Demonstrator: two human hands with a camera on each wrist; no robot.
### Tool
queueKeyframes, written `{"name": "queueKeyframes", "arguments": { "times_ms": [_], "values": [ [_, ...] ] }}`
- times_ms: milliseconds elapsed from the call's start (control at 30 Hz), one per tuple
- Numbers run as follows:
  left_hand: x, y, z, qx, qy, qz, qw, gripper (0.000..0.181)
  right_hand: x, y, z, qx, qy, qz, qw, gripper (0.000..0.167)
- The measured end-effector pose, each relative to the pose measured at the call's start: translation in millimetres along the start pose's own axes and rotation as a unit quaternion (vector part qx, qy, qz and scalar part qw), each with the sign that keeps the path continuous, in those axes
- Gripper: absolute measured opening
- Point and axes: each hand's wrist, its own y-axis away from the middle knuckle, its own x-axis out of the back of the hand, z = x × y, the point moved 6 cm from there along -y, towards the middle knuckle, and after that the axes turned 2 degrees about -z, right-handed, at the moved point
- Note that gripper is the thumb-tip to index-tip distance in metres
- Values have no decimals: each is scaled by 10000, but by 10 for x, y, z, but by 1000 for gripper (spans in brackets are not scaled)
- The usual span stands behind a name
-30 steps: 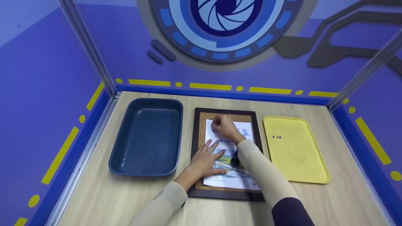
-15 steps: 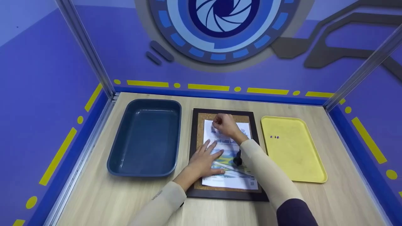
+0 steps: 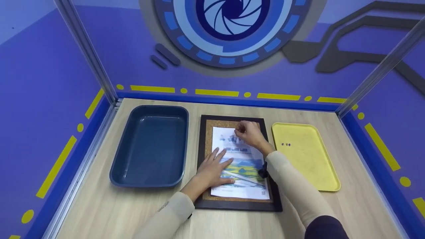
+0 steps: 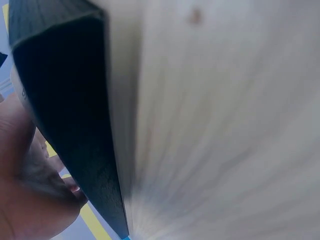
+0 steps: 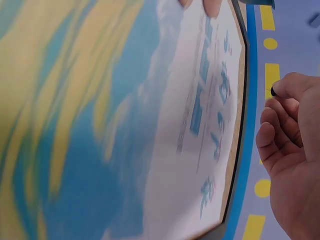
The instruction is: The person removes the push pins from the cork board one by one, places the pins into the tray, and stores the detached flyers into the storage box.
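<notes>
A printed sheet (image 3: 244,186) with a coloured landscape lies on a cork board (image 3: 208,132) in a dark frame (image 3: 239,206). My left hand (image 3: 212,171) rests on the sheet's left part, fingers spread. Over the sheet's top edge, right of its middle, my right hand (image 3: 249,133) pinches a small dark pushpin (image 5: 273,91) between thumb and forefinger. In the right wrist view its thin point juts out from the fingertips, and the other fingers curl loosely. The left wrist view catches the frame's dark side (image 4: 75,100) and part of my left hand (image 4: 40,175).
A deep dark-blue tray (image 3: 114,176) stands left of the frame. To the right lies a shallow yellow tray (image 3: 308,166) with a few tiny dark pieces (image 3: 286,144). Blue-purple panels (image 3: 132,56) enclose the wooden table (image 3: 225,225) at the back and sides.
My right hand has moved right along the top of the sheet, still pinching the pushpin, uncovering printed characters. The left hand stays on the sheet. The head view has shifted slightly.
</notes>
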Motion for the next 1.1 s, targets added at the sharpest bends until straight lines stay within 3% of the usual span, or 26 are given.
{"name": "queueKeyframes", "arguments": {
  "times_ms": [400,600,1100],
  "values": [
    [-1,3,-6,-17,-64,53,10000,88,331,281,191,-318,-184,65,9993,6],
    [-1,6,8,-124,-32,166,9998,87,523,396,309,-337,16,284,9990,8],
    [0,5,10,-116,-70,113,9998,87,962,730,639,-380,-133,817,9958,6]
  ]
}}
